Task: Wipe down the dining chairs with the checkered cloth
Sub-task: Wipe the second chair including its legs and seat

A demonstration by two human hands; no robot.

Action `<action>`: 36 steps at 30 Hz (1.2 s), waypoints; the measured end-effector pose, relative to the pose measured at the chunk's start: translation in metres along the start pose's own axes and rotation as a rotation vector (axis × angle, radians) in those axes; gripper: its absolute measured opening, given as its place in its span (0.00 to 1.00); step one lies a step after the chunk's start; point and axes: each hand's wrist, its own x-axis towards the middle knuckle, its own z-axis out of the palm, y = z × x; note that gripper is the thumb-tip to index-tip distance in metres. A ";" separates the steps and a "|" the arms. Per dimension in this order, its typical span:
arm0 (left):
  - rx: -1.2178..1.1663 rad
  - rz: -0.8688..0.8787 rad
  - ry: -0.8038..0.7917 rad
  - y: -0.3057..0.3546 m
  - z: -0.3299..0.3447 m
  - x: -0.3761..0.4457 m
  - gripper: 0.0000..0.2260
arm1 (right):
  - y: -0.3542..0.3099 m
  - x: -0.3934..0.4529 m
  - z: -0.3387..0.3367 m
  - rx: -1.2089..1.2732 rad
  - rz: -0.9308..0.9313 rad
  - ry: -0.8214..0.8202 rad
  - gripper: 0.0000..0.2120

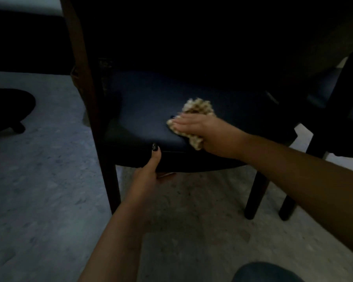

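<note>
A dining chair with a dark blue padded seat (147,110) and dark wooden frame stands in front of me, pushed under a dark table. My right hand (194,127) lies flat on the seat with straight fingers, pressing the beige checkered cloth (199,107) against the cushion; the cloth bunches out above and below the hand. My left hand (149,169) grips the seat's front edge, thumb on top, fingers hidden underneath.
A second dark blue chair (334,94) stands at the right, its legs (287,206) close to the first chair's leg. A dark rounded object (10,110) sits on the pale floor at the left. My knee (265,271) shows at the bottom.
</note>
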 end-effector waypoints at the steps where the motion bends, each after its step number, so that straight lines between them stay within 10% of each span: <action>1: -0.006 -0.007 -0.004 0.000 0.000 -0.002 0.15 | 0.014 -0.020 -0.003 -0.026 0.000 0.034 0.26; 4: 0.003 -0.042 0.021 -0.001 0.003 -0.008 0.17 | 0.054 -0.081 -0.015 -0.075 0.121 0.149 0.15; 10: 0.006 -0.059 0.051 0.002 0.008 -0.012 0.10 | 0.090 -0.145 -0.008 -0.093 0.715 0.415 0.26; 17: 0.134 -0.109 0.090 0.003 0.005 -0.012 0.17 | 0.067 -0.124 0.033 0.770 1.599 1.046 0.07; 24: 0.200 -0.150 0.101 0.004 0.002 -0.012 0.35 | -0.004 -0.065 0.071 1.421 1.706 1.228 0.14; 36: 0.250 -0.116 0.074 0.009 0.003 -0.015 0.52 | -0.083 -0.034 0.066 1.951 1.460 0.738 0.20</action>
